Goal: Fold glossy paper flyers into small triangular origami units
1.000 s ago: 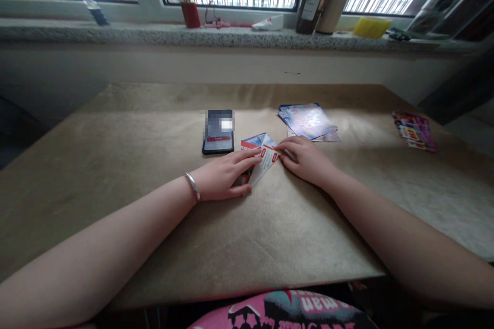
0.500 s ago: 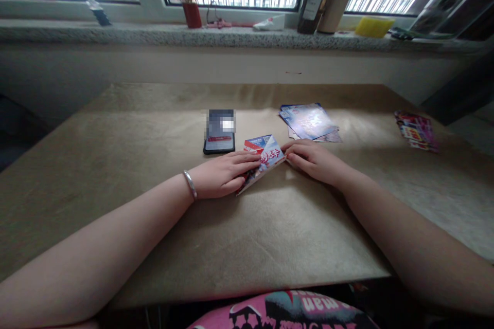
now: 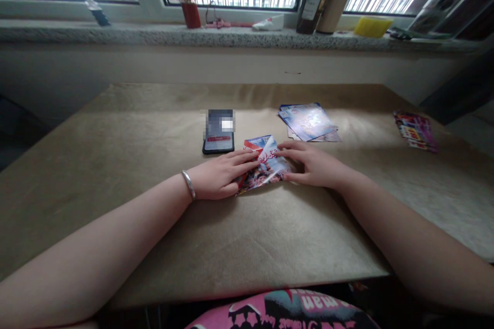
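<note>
A colourful printed sheet of paper [image 3: 271, 168], partly folded, lies on the table in front of me, with red, blue and white areas and large lettering. Flat across its left side rests my left hand [image 3: 221, 174], fingers stretched out; a silver bangle circles that wrist. My right hand [image 3: 314, 163] is at the sheet's right edge, thumb and fingers spread apart, fingertips touching the paper. Just beyond my left hand lies a phone [image 3: 218, 132] with a lit screen, partly blurred out. The sheet's left edge is hidden under my left hand.
Several loose printed sheets [image 3: 311, 121] lie beyond my right hand. A pink and red stack of printed paper [image 3: 417, 132] sits at the table's far right. On the windowsill stand a red container [image 3: 191, 14], a dark jar [image 3: 312, 4] and a yellow block [image 3: 372, 26].
The right part of the sheet has opened out toward me, showing more of its printed face. My right hand's fingers have spread from a pinch. My left hand stays put.
</note>
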{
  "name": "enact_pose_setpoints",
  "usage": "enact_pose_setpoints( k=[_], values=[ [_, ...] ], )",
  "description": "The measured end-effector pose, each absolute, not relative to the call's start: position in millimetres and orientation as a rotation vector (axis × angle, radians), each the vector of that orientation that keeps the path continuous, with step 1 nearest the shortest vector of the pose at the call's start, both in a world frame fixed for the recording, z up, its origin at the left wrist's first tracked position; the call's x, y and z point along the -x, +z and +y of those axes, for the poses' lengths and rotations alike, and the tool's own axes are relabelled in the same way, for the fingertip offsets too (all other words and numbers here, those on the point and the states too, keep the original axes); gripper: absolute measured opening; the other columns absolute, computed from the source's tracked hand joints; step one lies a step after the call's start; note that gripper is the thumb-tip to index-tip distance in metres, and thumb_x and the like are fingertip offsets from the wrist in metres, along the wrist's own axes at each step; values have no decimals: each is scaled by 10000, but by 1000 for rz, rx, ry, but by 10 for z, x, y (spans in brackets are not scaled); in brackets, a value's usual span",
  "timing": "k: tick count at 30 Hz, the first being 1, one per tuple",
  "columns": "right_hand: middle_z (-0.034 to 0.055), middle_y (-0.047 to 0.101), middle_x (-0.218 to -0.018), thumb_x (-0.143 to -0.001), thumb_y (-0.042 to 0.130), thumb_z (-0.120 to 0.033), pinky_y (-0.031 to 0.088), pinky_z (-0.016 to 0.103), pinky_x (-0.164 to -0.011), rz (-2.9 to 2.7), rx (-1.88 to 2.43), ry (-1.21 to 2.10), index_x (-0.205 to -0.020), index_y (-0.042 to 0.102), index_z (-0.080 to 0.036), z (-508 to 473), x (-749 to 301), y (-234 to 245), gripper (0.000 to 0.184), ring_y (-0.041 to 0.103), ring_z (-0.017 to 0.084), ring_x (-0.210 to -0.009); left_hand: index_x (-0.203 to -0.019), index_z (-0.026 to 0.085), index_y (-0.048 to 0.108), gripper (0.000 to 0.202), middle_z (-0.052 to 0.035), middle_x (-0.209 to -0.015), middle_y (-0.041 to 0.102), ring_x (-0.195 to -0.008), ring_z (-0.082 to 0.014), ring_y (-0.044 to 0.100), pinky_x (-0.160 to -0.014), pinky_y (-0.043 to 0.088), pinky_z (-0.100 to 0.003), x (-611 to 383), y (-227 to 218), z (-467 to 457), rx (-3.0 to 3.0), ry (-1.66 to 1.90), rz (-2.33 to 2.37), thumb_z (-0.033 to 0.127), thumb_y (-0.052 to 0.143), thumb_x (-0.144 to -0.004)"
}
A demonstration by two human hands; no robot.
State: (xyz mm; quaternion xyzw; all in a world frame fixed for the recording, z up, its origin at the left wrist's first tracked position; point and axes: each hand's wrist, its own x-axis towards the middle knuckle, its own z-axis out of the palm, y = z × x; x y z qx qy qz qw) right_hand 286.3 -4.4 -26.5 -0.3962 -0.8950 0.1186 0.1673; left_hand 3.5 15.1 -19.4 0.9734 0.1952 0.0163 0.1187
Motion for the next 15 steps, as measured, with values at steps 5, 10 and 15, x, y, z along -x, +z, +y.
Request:
enact_pose_setpoints(
  k=[5, 10, 15],
  values=[
    [74, 474, -1373, -781, 646, -365, 337, 478, -1066, -2622, 963, 262, -1093, 672, -267, -66, -2842, -254, 328, 394, 261, -1286, -1382, 154, 341, 649, -96, -1509, 250, -1394, -227, 232, -1149, 239, -416, -10, -203, 172, -2770, 113, 593, 161, 466, -746],
    [31, 631, -1191, -830, 593, -301, 401, 463, -1013, -2652, 838, 203, -1037, 697, -290, -81, -2807, -216, 232, 453, 232, -1227, -1391, 169, 353, 639, -83, -1507, 259, -1395, -235, 228, -1148, 237, -427, -18, -204, 178, -2812, 117, 563, 161, 461, -761],
    [15, 674, -1117, -857, 543, -267, 448, 407, -963, -2703, 838, 118, -1036, 702, -275, -88, -2836, -168, 239, 533, 211, -1124, -1385, 173, 377, 570, -89, -1467, 345, -1368, -219, 292, -1137, 276, -411, -36, -234, 167, -2835, 190, 571, 168, 445, -819]
  ],
)
